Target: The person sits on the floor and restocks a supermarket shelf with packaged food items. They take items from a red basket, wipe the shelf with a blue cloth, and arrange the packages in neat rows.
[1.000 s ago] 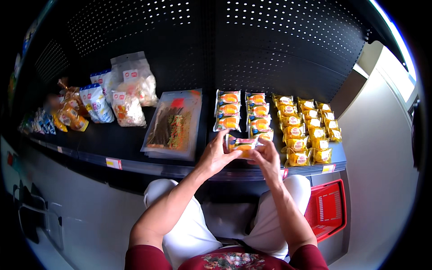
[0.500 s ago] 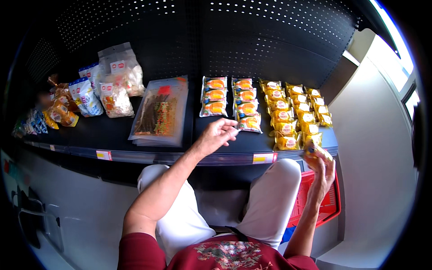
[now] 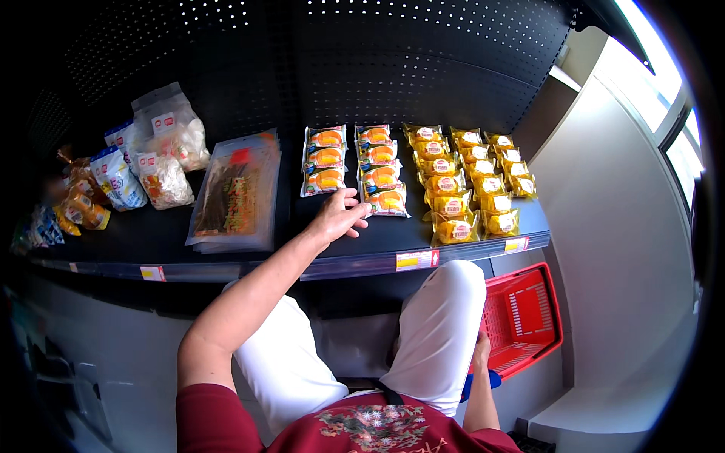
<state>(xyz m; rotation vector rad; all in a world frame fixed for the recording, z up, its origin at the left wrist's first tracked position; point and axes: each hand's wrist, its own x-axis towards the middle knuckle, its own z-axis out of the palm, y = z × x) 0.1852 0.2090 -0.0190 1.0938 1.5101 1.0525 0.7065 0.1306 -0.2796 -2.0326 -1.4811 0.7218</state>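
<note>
My left hand (image 3: 340, 217) reaches over the shelf with its fingers apart. Its fingertips are at the left edge of the front orange-and-white snack packet (image 3: 387, 201); whether they touch it I cannot tell. Nothing shows in that hand. Low on the right, my right hand (image 3: 482, 351) is beside the left rim of a red shopping basket (image 3: 556, 302). Its fingers are mostly hidden, so what it holds, if anything, cannot be seen. Rows of gold-wrapped snack packets (image 3: 455, 230) lie to the right of the two orange-and-white columns.
Flat clear packages (image 3: 236, 189) with dark contents lie on the black shelf (image 3: 332, 253), left of my left hand. Bagged snacks (image 3: 168, 181) stand farther left. A perforated black panel (image 3: 423, 68) rises behind. My knee (image 3: 457, 283) is close to the shelf's front edge.
My right hand, which held a gold-wrapped packet, has gone down to the basket; that packet is out of sight. My left hand remains by the front orange-and-white packet. The view has shifted slightly.
</note>
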